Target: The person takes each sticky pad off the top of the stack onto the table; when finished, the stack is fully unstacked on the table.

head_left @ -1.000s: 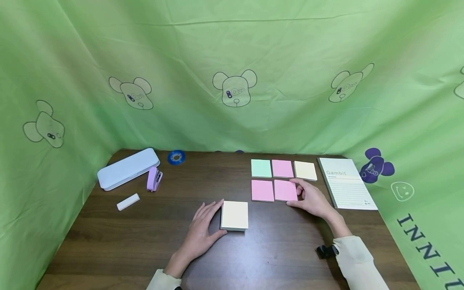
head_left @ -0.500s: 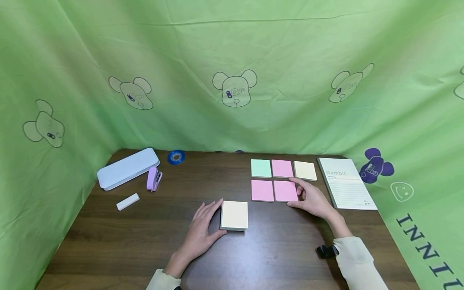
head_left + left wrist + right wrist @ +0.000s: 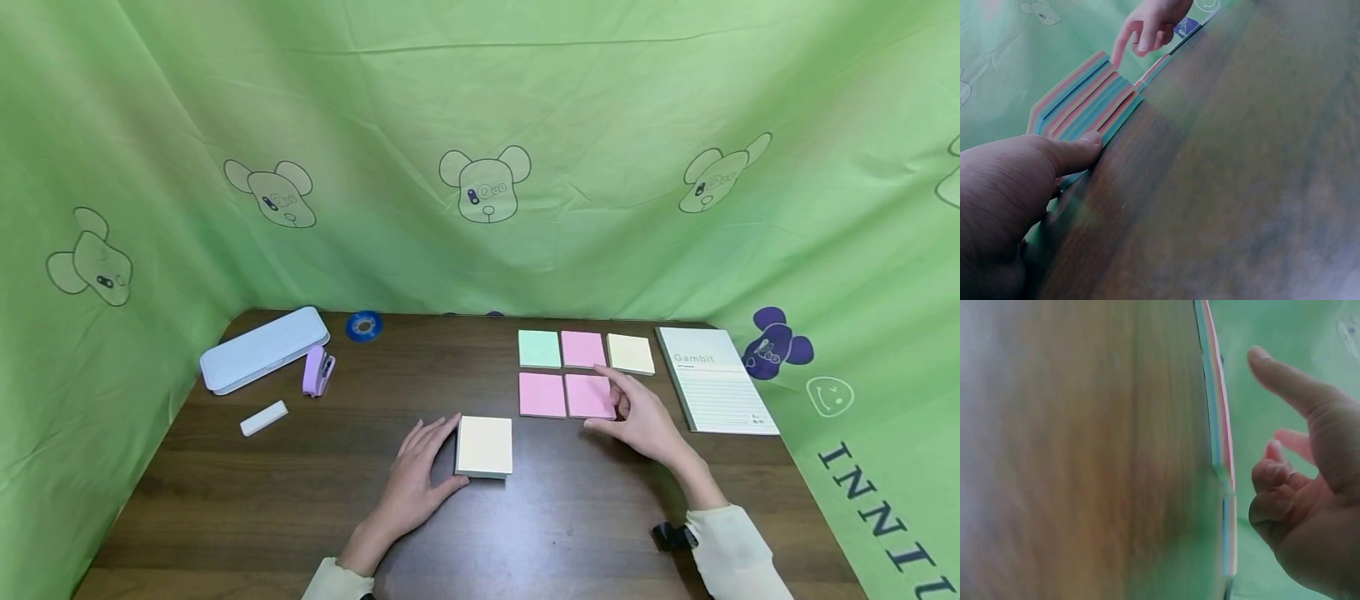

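Note:
A thick stack of sticky notes (image 3: 484,446) with a cream top stands at the middle front; its sides show pink, blue and yellow layers in the left wrist view. My left hand (image 3: 415,483) holds it at its left side, the thumb (image 3: 1079,153) against the near face and the index finger at the far left corner. My right hand (image 3: 643,418) hovers at the right side of a pink sticky note pad (image 3: 588,396), thumb and index finger spread apart and the other fingers curled in. Nothing shows between those fingertips in the right wrist view.
Beside that pad lie another pink pad (image 3: 542,395), a mint pad (image 3: 538,348), a third pink pad (image 3: 581,348) and a cream pad (image 3: 631,354). A notebook (image 3: 716,379) lies at right; a pencil case (image 3: 265,350), stapler (image 3: 318,371), eraser (image 3: 264,418) and blue tape roll (image 3: 363,326) are left.
My right hand has released the near right pink pad, its thumb and index finger shifting slightly left and lifting off the edges. The left hand and the stack have stayed in place.

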A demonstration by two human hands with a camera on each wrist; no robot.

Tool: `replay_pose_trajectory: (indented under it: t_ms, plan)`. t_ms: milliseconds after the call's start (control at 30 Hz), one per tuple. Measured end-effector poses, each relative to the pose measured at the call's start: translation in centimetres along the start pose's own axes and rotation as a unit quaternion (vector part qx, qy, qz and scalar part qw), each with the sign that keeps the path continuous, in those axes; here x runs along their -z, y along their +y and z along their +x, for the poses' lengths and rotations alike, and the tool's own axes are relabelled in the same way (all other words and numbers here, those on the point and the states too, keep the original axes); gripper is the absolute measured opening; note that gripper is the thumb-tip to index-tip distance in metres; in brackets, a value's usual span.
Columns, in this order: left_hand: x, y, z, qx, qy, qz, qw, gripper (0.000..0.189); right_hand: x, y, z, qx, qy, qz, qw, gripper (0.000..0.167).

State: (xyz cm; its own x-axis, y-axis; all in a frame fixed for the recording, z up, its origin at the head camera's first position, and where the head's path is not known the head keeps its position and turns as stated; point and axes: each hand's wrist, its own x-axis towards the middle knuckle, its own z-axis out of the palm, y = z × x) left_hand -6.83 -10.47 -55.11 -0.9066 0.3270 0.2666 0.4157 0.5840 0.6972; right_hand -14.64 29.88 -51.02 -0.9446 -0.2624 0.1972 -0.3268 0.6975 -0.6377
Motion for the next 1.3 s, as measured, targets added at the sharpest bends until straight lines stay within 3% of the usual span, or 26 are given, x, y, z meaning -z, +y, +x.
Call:
replay_pose_trajectory:
  t_ms: [133,667,900,1300]
  plan:
    - [0.0,-0.1,0.0,0.004,-0.003,-0.001,1.0000,0.097,-0.9,-1.8,-0.2,0.032,0.010,0.016,0.9993,0.082]
    - [-0.1,-0.3,0.0,-0.013,0.013,0.003,0.9998,0.098,-5.4,-8.0,-1.3,0.072,-0.023,0.048,0.9960,0.068]
    - [0.0,-0.3,0.1,0.008,-0.005,-0.015,0.9998,0.095,-7.1,-10.5,-1.5,0.067,-0.045,0.048,0.9956,0.079]
    - [0.1,-0.3,0.1,0.014,-0.011,-0.014,0.9997,0.094,-9.1,-12.8,-1.3,0.024,-0.054,-0.025,0.9979,0.100]
